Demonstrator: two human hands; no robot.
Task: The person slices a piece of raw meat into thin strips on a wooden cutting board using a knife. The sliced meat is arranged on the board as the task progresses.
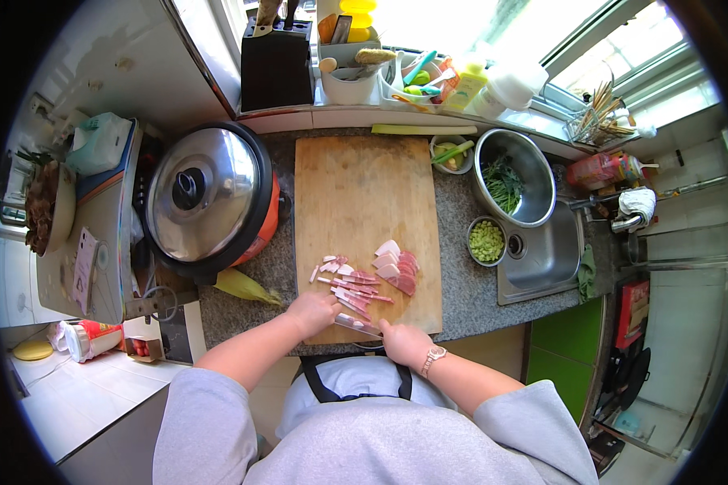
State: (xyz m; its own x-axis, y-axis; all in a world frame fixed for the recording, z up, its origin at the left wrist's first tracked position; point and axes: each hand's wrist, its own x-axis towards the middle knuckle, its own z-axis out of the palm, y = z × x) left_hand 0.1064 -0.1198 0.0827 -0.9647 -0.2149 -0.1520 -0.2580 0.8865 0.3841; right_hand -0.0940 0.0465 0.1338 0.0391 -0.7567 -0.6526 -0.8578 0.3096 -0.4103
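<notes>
A wooden cutting board [364,188] lies before me on the counter. My right hand [403,342] is shut on the handle end of a knife [358,323], whose blade reaches left across the board's near edge. My left hand [316,314] rests with bent fingers on the board, by the blade's far end and the nearest meat; whether it pinches a piece is hidden. Thin meat strips [355,288] lie spread just beyond my left hand. Farther right, overlapping slices of raw meat with pale fat [397,267] form a small stack.
Left of the board stand a lidded electric pan [206,194] and a corn cob in its husk [246,286]. To the right are a small bowl of chopped green vegetable [486,241], a steel bowl with leafy greens [514,177] and a sink [546,254]. A knife block [276,66] stands at the back.
</notes>
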